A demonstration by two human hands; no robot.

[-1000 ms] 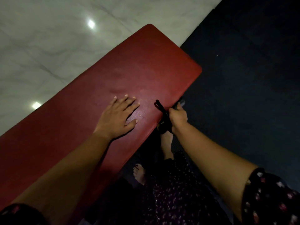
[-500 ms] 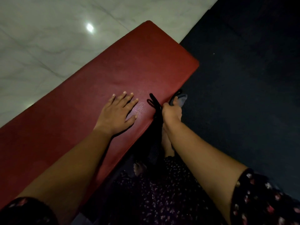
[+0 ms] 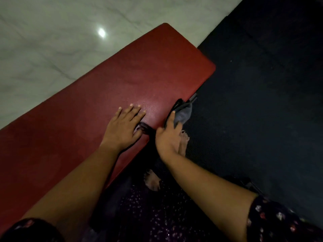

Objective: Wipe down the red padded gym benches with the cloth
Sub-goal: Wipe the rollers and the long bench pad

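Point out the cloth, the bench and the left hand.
cloth (image 3: 183, 113): head view, grey fold above the right hand's fingers.
bench (image 3: 139, 74): head view, bare red top.
left hand (image 3: 122, 127): head view, back of the hand.

Red padded bench (image 3: 108, 88): long, flat, rounded corners, running diagonally from lower left to upper right, slightly glossy. Dark grey cloth (image 3: 183, 112): bunched, hanging at the near long edge, close to the far end.

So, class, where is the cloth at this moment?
In the head view, the cloth is gripped in the right hand, at the red bench's near edge, above the dark mat.
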